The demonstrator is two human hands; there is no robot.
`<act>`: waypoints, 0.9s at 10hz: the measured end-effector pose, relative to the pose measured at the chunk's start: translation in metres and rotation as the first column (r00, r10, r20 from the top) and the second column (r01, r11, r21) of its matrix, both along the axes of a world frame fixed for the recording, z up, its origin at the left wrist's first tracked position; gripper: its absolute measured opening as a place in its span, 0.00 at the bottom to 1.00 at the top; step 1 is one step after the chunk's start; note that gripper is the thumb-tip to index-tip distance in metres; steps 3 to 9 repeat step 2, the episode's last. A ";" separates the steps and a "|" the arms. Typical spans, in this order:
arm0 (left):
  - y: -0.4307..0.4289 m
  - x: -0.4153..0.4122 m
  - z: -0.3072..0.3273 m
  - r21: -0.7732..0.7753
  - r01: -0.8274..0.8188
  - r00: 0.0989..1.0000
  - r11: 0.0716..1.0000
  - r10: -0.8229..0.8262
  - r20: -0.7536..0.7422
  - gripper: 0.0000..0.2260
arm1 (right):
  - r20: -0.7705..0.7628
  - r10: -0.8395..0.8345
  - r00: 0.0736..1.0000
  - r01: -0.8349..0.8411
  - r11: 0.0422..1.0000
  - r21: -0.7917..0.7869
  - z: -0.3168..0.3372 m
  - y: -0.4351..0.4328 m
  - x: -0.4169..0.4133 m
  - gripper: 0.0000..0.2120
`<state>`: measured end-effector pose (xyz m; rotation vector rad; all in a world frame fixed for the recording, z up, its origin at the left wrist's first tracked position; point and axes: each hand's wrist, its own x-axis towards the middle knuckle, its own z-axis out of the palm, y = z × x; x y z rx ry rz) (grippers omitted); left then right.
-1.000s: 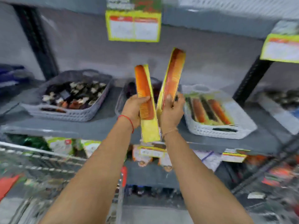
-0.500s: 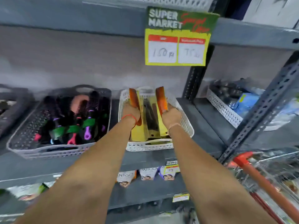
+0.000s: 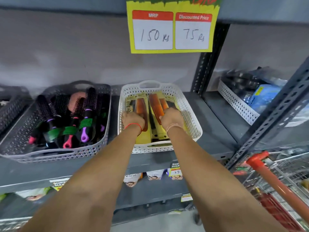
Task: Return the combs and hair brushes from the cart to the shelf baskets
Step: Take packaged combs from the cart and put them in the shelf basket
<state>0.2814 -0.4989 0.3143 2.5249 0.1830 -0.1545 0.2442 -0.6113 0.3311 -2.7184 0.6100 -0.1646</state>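
Placing step: left hand (image 3: 133, 118) and right hand (image 3: 172, 118) each grip a packaged comb (image 3: 142, 106) inside the white basket (image 3: 189, 113); next, let go, back to cart (image 3: 274, 178).

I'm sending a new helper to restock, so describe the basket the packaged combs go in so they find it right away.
Find the yellow price sign reading 150 and 75 hanging from the upper shelf. Directly beneath it on the grey shelf sits the white perforated basket, holding orange combs on yellow cards. Its left neighbour, the grey basket, holds round hair brushes with pink and purple handles instead.
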 end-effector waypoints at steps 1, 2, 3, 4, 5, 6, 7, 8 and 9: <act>0.006 -0.006 0.007 0.017 0.026 0.997 1.000 -0.027 0.067 0.19 | 0.046 0.011 0.999 -0.008 0.998 -0.056 0.005 0.005 -0.007 0.13; 0.028 -0.022 0.021 0.016 0.088 0.964 0.996 -0.089 0.249 0.17 | 0.198 -0.005 0.980 0.030 0.992 -0.122 0.016 0.013 -0.021 0.12; 0.028 -0.022 0.021 0.016 0.088 0.964 0.996 -0.089 0.249 0.17 | 0.198 -0.005 0.980 0.030 0.992 -0.122 0.016 0.013 -0.021 0.12; 0.028 -0.022 0.021 0.016 0.088 0.964 0.996 -0.089 0.249 0.17 | 0.198 -0.005 0.980 0.030 0.992 -0.122 0.016 0.013 -0.021 0.12; 0.028 -0.022 0.021 0.016 0.088 0.964 0.996 -0.089 0.249 0.17 | 0.198 -0.005 0.980 0.030 0.992 -0.122 0.016 0.013 -0.021 0.12; 0.028 -0.022 0.021 0.016 0.088 0.964 0.996 -0.089 0.249 0.17 | 0.198 -0.005 0.980 0.030 0.992 -0.122 0.016 0.013 -0.021 0.12; 0.028 -0.022 0.021 0.016 0.088 0.964 0.996 -0.089 0.249 0.17 | 0.198 -0.005 0.980 0.030 0.992 -0.122 0.016 0.013 -0.021 0.12; 0.028 -0.022 0.021 0.016 0.088 0.964 0.996 -0.089 0.249 0.17 | 0.198 -0.005 0.980 0.030 0.992 -0.122 0.016 0.013 -0.021 0.12; 0.028 -0.022 0.021 0.016 0.088 0.964 0.996 -0.089 0.249 0.17 | 0.198 -0.005 0.980 0.030 0.992 -0.122 0.016 0.013 -0.021 0.12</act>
